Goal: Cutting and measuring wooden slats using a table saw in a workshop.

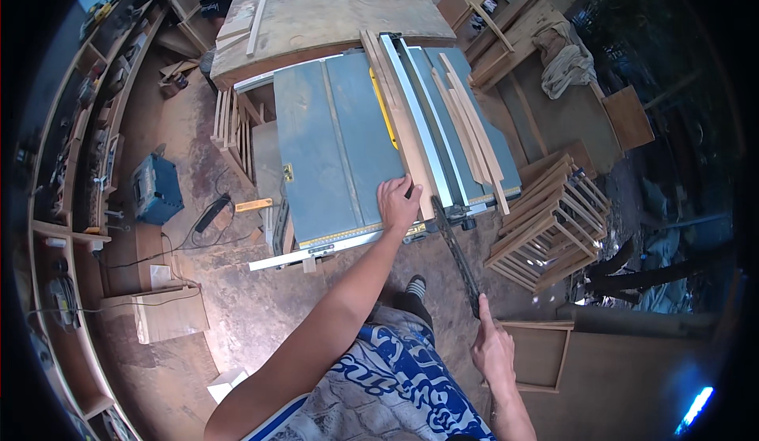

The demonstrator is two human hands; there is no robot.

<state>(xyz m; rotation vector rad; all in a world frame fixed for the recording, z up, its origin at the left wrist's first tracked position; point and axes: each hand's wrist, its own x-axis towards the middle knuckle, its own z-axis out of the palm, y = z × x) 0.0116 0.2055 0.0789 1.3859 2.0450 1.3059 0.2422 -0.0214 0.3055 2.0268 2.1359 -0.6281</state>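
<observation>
A long light-brown wooden board [413, 156] lies on the blue-grey top [308, 148] of a table saw, alongside the silver rip fence [427, 137]. My left hand [398, 202] grips the left edge of the board near its close end, fingers curled and thumb against the wood. In my right hand [493, 348] is a long dark push stick [457, 255], held at its lower end with the index finger stretched along it. Its far tip reaches the board's near end. A yellow-edged insert [383, 109] shows left of the board; I cannot make out the blade.
Several thin wood strips [470, 125] lie right of the fence. A large worktable [332, 14] adjoins the saw's far side. Stacked wooden frames [545, 228] stand at right. A blue toolbox [156, 188] and cables are on the floor at left, beside long shelves [75, 164].
</observation>
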